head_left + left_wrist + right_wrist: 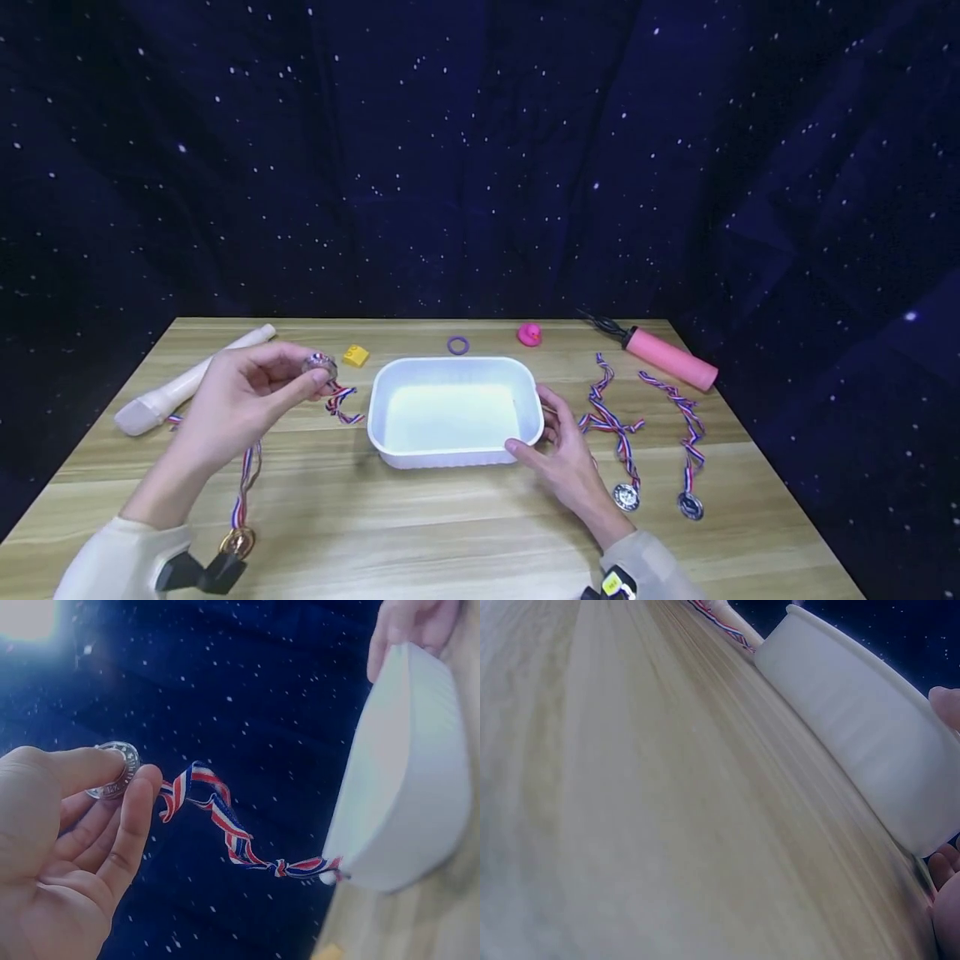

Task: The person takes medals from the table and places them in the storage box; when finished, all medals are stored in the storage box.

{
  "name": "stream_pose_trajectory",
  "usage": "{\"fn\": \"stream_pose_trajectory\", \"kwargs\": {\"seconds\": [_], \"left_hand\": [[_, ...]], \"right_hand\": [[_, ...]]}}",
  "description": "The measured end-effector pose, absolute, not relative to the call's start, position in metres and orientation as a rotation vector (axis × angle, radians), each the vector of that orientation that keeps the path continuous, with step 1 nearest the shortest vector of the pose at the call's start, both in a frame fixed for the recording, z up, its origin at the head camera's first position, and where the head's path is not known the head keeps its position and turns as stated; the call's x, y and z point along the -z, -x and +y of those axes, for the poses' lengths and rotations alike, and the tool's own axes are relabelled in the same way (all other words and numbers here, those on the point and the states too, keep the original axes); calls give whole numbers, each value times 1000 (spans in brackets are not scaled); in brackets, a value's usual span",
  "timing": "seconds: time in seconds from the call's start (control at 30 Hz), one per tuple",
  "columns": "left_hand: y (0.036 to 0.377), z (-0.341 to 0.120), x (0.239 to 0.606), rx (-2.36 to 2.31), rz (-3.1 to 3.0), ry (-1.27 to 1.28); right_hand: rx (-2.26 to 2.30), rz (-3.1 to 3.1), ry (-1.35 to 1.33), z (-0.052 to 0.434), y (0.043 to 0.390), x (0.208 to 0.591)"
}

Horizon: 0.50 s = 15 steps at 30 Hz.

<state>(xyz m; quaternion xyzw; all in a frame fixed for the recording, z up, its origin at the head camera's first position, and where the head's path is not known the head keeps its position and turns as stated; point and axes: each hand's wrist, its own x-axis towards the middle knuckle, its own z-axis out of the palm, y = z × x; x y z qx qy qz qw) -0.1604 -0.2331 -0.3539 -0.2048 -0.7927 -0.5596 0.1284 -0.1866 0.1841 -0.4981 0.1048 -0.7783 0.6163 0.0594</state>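
Left hand, head view: left hand (240, 398) is raised above the light wooden table (360, 525), thumb and fingertips pinching a round silver medal (320, 364); its red, white and blue striped ribbon (341, 403) trails down to the table just left of the tray.
Right hand, head view: right hand (564, 452) rests against the right end of the white rectangular plastic tray (453, 412), thumb on the near right corner, fingers curled round the side wall.
Tray, head view: it sits on the table's middle, between both hands.
Other medals, head view: a gold medal on a striped ribbon (238, 542) lies below the left forearm; two more silver medals on striped ribbons (626, 497) (690, 505) lie right of the right hand.
Far side, head view: a cream plastic recorder (187, 382) lies at left, then a small yellow block (356, 356), a purple ring (458, 345), a pink rubber duck (529, 335) and a pink cylindrical pump (670, 357).
Left wrist view: the left hand (60, 855) pinches the silver medal (114, 770) between thumb and forefinger; the striped ribbon (225, 821) runs from it toward the white tray (405, 802), ending just beside the tray's edge. The right hand (409, 626) holds the tray's far end.
Right wrist view: the tray (870, 742) stands on the wooden table (630, 825), seen low and close; fingertips of the right hand (946, 705) touch its wall at the frame's right edge. A strip of striped ribbon (724, 624) shows beyond the tray.
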Motion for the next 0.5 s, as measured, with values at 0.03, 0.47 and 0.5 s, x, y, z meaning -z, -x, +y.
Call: {"fn": "stream_pose_trajectory", "kwargs": {"seconds": [0.03,0.47,0.5], "left_hand": [[163,-230,349,1628,-2306,593],[200,-189,320,1664,-2302,638],[202,-187,321,1651,-2312,632]], "right_hand": [[-1866,-2356,-320,184,187,498],[-1885,-2347,-324,186,187,499],[-1883,-2347,-321,185,187,498]]}}
